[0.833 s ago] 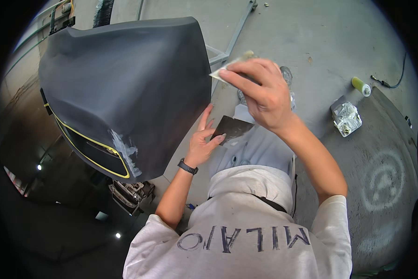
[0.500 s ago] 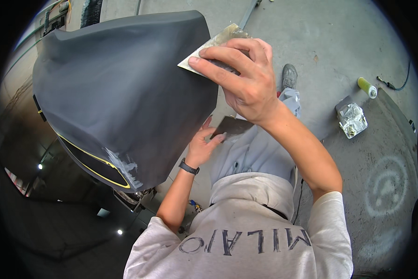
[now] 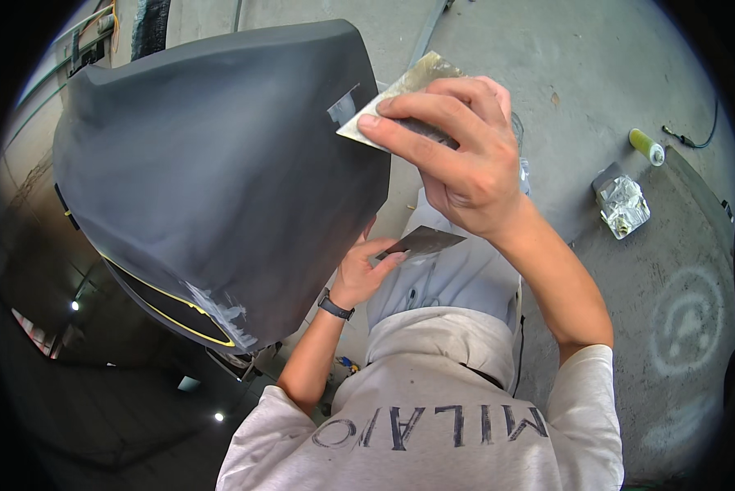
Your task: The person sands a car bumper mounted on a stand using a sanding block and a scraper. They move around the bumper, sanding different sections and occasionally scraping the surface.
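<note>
writing first: your light t-shirt (image 3: 433,389) has big dark block letters across the chest, upside down from this view; no label i can make out on the yellow-green cylinder (image 3: 646,147) lying off to your right. the dark surface (image 3: 596,319) on that side carries a pale ring-shaped mark (image 3: 688,323) with strokes inside, can't tell if it's writing. your right hand (image 3: 474,155) is pinching a pale flat spreader (image 3: 424,72), fingers laid along its face, low corner over the right edge of the dark grey panel (image 3: 212,164), just beside a small light-grey smear (image 3: 342,108); contact with the panel, can't tell. your left hand (image 3: 361,274) is lower, near the panel's right edge, gripping a dark thin plate (image 3: 429,238) with thumb on top; other fingers partly hidden. panel sits ahead-left of both hands. larger grey smear (image 3: 220,309) is at its lower end, next to the yellow-edged opening (image 3: 159,304).
</note>
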The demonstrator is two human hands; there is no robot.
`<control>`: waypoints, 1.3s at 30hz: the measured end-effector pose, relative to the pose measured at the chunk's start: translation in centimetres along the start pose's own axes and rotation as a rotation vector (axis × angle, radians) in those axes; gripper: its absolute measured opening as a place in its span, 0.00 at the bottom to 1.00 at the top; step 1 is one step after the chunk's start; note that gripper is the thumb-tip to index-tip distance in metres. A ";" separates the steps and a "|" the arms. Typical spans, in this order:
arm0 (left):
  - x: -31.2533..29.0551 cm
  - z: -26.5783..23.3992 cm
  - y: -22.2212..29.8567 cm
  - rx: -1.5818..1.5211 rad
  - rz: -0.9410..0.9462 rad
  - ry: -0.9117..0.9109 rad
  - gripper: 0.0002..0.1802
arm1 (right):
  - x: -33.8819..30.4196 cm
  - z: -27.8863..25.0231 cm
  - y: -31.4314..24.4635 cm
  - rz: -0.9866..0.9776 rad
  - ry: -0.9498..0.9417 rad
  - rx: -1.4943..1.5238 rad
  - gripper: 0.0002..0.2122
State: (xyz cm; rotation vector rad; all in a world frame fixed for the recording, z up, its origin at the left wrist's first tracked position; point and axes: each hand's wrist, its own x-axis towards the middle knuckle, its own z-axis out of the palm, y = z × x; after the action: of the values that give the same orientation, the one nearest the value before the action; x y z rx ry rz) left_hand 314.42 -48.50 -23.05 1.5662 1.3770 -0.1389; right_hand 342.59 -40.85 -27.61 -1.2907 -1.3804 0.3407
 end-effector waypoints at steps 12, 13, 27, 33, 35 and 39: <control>-0.1 -0.6 1.6 0.237 0.166 -0.071 0.10 | -1.7 3.0 -1.3 0.046 0.064 0.113 0.23; -0.1 -0.6 1.7 0.243 0.155 -0.071 0.10 | -1.8 3.0 -1.5 0.043 0.058 0.112 0.23; 0.3 -0.4 0.6 0.298 0.184 0.007 0.10 | 2.2 1.4 -0.7 -0.033 0.070 0.087 0.18; 0.1 -0.5 0.3 0.314 0.116 -0.102 0.10 | -0.2 2.5 -1.5 0.024 0.039 0.128 0.20; 0.2 -0.6 0.4 0.359 0.200 -0.066 0.10 | -1.1 2.6 -2.1 0.039 0.041 0.143 0.22; 0.4 -0.8 0.5 0.444 0.294 0.014 0.10 | -1.8 1.8 -2.6 0.067 -0.005 0.173 0.23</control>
State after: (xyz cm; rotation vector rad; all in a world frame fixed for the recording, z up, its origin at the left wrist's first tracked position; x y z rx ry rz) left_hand 314.58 -47.59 -22.63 2.1243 1.1587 -0.2676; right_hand 339.32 -42.46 -26.98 -1.1949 -1.2844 0.4982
